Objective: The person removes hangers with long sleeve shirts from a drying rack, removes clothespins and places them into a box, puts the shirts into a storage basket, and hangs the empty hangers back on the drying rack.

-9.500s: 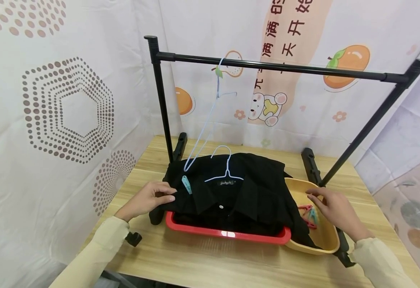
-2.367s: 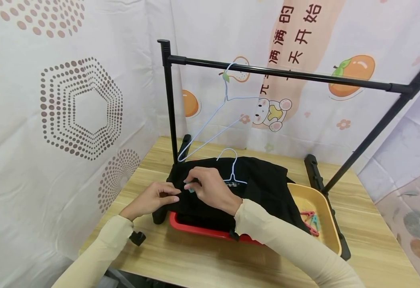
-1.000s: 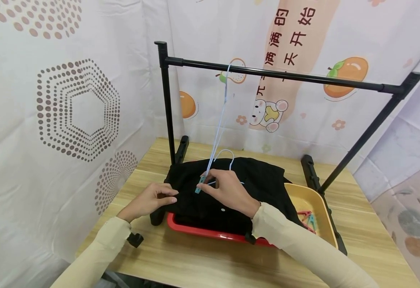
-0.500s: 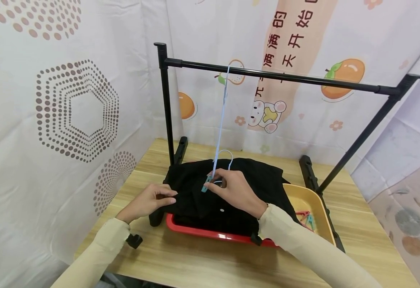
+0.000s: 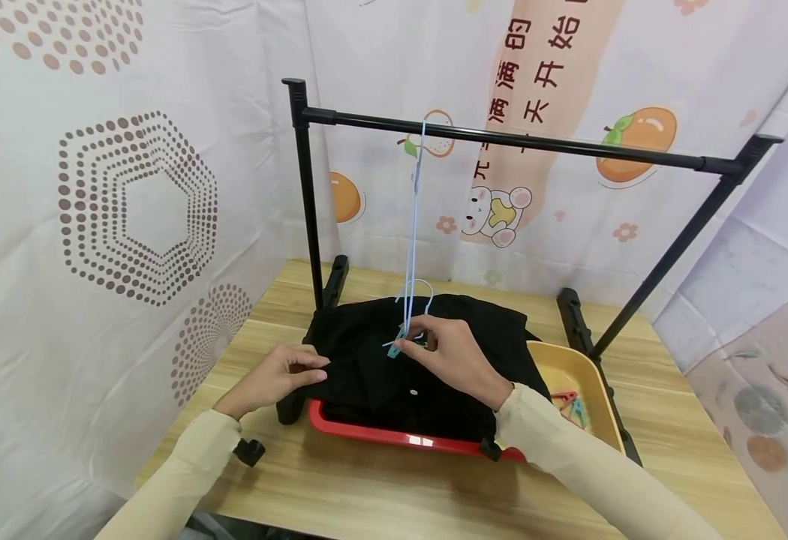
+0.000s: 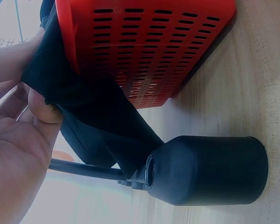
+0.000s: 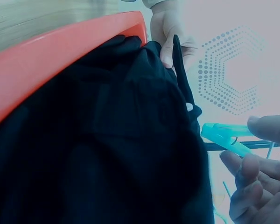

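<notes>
My left hand (image 5: 286, 379) pinches the edge of a black shirt (image 5: 478, 322) at its left side; in the left wrist view the black cloth (image 6: 98, 116) hangs from my fingers beside the basket. My right hand (image 5: 451, 356) pinches a teal clothespin (image 5: 397, 343) above the shirt's collar area. In the right wrist view the clothespin (image 7: 224, 135) sits between thumb and fingers. A light blue wire hanger (image 5: 413, 240) hangs from the rail edge-on, its lower end beside the clothespin; I cannot tell if they touch. Another hanger's hook (image 5: 428, 289) rises from the shirt's neck.
The shirt lies over a red basket (image 5: 367, 433). To its right, a yellow basket (image 5: 606, 390) holds red and teal clothespins (image 5: 572, 409). A black rack (image 5: 515, 140) stands over the wooden table (image 5: 401, 495), with patterned curtains behind.
The clothespin, earlier on the shirt's left collar side, is now in my right hand and farther right. That hand came from the yellow basket. The hanging hanger has turned edge-on. My left hand stays put.
</notes>
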A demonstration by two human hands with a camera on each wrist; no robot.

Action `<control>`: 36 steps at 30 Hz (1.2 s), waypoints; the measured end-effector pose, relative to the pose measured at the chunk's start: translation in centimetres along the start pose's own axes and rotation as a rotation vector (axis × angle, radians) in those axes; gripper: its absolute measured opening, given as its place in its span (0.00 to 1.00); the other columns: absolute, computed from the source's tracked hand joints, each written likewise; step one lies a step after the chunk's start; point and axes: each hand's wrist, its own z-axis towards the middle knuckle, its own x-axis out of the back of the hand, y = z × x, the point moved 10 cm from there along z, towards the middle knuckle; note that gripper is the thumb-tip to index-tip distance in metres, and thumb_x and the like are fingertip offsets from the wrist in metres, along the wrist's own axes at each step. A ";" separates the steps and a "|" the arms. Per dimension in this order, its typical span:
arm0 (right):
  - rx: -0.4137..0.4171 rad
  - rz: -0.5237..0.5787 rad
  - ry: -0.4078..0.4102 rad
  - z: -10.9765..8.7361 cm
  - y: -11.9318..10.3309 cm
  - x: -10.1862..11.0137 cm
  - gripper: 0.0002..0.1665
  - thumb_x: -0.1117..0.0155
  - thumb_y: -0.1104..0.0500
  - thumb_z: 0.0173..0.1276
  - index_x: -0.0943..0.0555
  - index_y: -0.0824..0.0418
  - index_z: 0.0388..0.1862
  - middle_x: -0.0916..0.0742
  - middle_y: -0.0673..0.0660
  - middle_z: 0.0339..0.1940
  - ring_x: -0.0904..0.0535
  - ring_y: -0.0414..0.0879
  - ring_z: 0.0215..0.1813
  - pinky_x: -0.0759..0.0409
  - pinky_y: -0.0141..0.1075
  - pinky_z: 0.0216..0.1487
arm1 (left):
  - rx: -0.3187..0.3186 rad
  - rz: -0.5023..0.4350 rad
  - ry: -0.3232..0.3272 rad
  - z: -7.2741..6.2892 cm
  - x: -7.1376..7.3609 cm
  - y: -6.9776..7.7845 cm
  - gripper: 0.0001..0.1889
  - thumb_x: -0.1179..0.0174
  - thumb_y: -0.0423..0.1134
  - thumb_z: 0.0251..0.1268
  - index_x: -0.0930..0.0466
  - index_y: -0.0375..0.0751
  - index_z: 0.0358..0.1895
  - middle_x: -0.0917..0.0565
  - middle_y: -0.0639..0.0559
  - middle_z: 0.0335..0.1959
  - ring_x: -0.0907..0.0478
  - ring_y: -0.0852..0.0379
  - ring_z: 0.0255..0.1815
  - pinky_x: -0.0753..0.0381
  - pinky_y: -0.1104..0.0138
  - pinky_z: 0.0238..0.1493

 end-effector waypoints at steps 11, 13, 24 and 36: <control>0.000 -0.014 0.036 -1.1 1.0 1.3 0.13 0.27 0.49 0.71 0.12 0.53 0.49 0.13 0.43 0.33 0.31 0.40 0.20 0.34 0.33 0.22 | 0.004 -0.010 0.000 -0.2 0.1 0.1 0.12 0.34 0.38 0.72 0.11 0.39 0.54 0.16 0.55 0.37 0.26 0.57 0.35 0.20 0.66 0.38; -0.011 -0.022 0.045 -1.3 1.3 1.6 0.13 0.27 0.50 0.70 0.12 0.53 0.49 0.15 0.44 0.30 0.31 0.40 0.21 0.34 0.33 0.22 | 0.001 -0.008 -0.001 -0.2 0.1 0.1 0.12 0.34 0.38 0.72 0.11 0.39 0.54 0.16 0.56 0.37 0.25 0.57 0.35 0.20 0.66 0.39; -0.039 -0.053 0.069 -2.2 2.3 2.9 0.17 0.27 0.49 0.70 0.13 0.56 0.52 0.13 0.43 0.33 0.31 0.39 0.21 0.33 0.33 0.23 | 0.004 -0.010 0.005 -0.2 -0.1 -0.3 0.13 0.34 0.36 0.72 0.12 0.36 0.55 0.15 0.52 0.40 0.24 0.58 0.38 0.19 0.66 0.41; -0.085 -0.088 0.095 -3.1 3.5 4.7 0.18 0.27 0.47 0.70 0.12 0.55 0.53 0.14 0.43 0.32 0.30 0.40 0.22 0.33 0.34 0.24 | -0.006 -0.005 0.003 0.2 0.0 -0.2 0.13 0.34 0.36 0.72 0.12 0.36 0.55 0.15 0.53 0.40 0.23 0.57 0.39 0.18 0.66 0.42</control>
